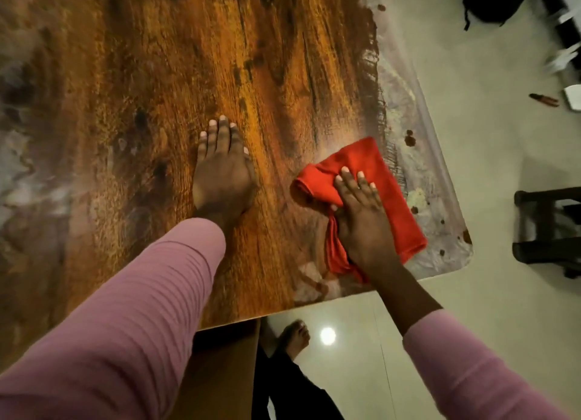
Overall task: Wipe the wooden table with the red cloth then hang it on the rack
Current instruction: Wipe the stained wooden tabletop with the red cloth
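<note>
The wooden table (151, 73) fills most of the head view, its brown grain fading to worn grey along the right edge. A folded red cloth (364, 165) lies near the table's front right corner. My right hand (361, 218) presses flat on the cloth with straight fingers, the cloth bunched under the palm. Flat on the bare wood to the left of the cloth rests my left hand (221, 171), fingers straight and together. No rack is in view.
The table's front edge (283, 312) and rounded right corner (462, 262) border a pale tiled floor. A dark wooden stool or chair frame (547, 231) stands to the right. A black bag (493, 1) and small items lie at the far right. My foot (295, 338) is below the table edge.
</note>
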Tool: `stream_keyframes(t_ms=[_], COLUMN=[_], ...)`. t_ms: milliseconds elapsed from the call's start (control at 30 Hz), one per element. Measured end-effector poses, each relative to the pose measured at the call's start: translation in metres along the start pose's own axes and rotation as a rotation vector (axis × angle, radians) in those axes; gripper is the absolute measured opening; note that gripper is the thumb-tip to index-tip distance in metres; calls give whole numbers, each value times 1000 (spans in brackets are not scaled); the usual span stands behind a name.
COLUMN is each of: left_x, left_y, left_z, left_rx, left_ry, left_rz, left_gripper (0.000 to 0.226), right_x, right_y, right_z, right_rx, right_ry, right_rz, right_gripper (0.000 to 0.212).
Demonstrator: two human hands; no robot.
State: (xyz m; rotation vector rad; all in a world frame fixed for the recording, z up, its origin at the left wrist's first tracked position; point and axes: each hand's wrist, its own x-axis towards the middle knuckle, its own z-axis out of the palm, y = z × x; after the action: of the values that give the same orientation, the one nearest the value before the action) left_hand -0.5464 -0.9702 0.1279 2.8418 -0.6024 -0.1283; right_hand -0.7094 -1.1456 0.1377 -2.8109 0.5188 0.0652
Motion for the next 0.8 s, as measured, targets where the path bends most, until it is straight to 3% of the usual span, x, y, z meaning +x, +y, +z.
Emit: stream_keyframes(t_ms=[100, 267, 433, 567, 667, 733, 800], left_x=[-1, 0, 0, -1, -2, -2, -1], left_y=[1, 0, -2, -3, -2, 0, 1], left_z=[0, -1, -1, -2, -2, -2, -1], left_rx=[9, 8, 4, 18, 39, 44, 30], left_ry=[-2, -6, -34, -43, -51, -48, -41], left_rz=[8, 16, 18, 23, 17, 6, 3], left_gripper=[58, 59, 58, 59, 59, 59, 60], right_x=[-18, -83, -113, -113, -114, -122, -136], right_y=[-41, -109, -76, -12, -29, -66, -97], right_z=[15, 36, 32, 19, 23, 34, 47], right_rx=[13, -29, -61, -51, 69, 99, 95], right_ry=[17, -64, -131, 5, 77, 84, 26], right_rz=[85, -114, -252, -14, 169, 180, 75], right_gripper=[53, 54, 54, 53, 53, 53, 54])
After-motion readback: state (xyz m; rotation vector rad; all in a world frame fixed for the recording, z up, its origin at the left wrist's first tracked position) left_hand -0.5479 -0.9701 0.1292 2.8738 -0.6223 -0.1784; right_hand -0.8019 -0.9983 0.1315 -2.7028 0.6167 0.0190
